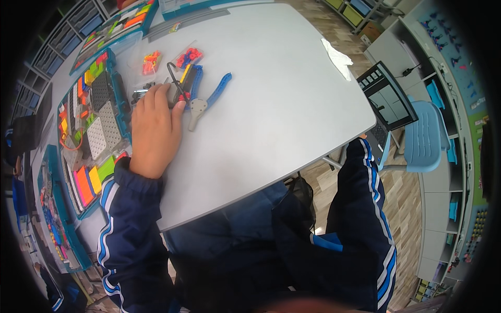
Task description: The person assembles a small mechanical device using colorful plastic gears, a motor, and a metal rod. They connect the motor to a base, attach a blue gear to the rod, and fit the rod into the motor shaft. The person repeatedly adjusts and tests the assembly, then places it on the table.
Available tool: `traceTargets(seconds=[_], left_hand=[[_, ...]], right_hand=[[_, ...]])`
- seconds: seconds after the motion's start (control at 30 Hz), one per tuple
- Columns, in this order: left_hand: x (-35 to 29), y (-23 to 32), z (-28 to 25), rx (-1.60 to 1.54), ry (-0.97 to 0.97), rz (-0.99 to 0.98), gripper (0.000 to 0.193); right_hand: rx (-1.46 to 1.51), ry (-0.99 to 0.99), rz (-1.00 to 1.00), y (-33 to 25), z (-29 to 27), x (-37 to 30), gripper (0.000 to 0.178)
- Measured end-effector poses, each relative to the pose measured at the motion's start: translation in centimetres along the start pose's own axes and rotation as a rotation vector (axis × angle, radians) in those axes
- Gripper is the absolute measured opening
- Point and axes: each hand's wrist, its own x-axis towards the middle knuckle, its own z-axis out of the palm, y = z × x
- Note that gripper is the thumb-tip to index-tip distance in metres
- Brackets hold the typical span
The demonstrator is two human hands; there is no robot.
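Observation:
My left hand [155, 130] lies at the left of the white table, fingers stretched forward and thumb apart. Its fingertips reach over a group of small grey and black metal parts [141, 94], and part of what lies under them is hidden. Beside the thumb rest pliers [199, 108] with blue handles spread apart. A bent black rod [171, 70] and a yellow-and-black piece [186, 76] lie against them. Farther back sit two clear boxes, one with orange pieces [151, 62], one with red and blue pieces [189, 57]. My right hand [364, 136] barely shows beside the laptop [389, 99]; its fingers are hidden.
Left of my hand lies an open teal case [121, 99] of colourful building parts. More part cases [62, 208] stand at the left edge and far left. A crumpled white tissue [338, 60] rests by the table's right edge, near a blue chair [424, 138].

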Motion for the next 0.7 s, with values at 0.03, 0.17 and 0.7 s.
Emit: traceTargets(seconds=[0.03,0.17,0.7], left_hand=[[0.0,0.0,0.0,0.009,-0.001,0.002,0.037],[0.0,0.0,0.0,0.012,-0.003,0.001,0.036],[-0.2,-0.3,0.1,-0.099,-0.015,-0.031,0.04]], right_hand=[[-0.002,-0.001,0.001,0.0,0.0,0.0,0.053],[0.0,0.009,0.002,0.1,-0.1,0.1,0.053],[0.085,0.184,0.035,0.5,-2.6,1.2,0.05]])
